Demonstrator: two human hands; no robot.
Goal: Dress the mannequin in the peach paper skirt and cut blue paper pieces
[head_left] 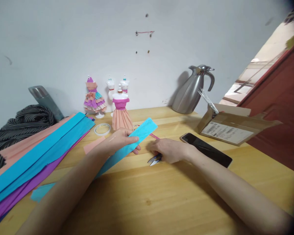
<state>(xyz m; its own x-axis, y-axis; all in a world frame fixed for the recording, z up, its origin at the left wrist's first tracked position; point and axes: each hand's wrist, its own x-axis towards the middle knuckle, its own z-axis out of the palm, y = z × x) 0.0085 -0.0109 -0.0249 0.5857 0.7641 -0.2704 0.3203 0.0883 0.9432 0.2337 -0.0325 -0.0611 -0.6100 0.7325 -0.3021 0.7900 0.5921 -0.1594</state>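
My left hand [123,142] pinches a light-blue crepe paper strip [144,129] between thumb and fingers. The strip slants up to the right, and its lower end runs behind my forearm. Low over the table, my right hand [168,150] curls around small thread snips [155,160], with the blades pointing left and apart; the handles are hidden by the palm. A thin pink scrap [154,136] lies just past these fingertips. Behind the strip stands a mini dress form [121,111] in a magenta top and peach pleated skirt.
Folded crepe paper [42,161] in several colours lies left, near a tape roll [102,129] and a peach paper piece [93,145]. Another dressed form [94,98] stands by the wall. On the right are a phone [208,148], an open cardboard box [227,127] and a steel jug [189,93].
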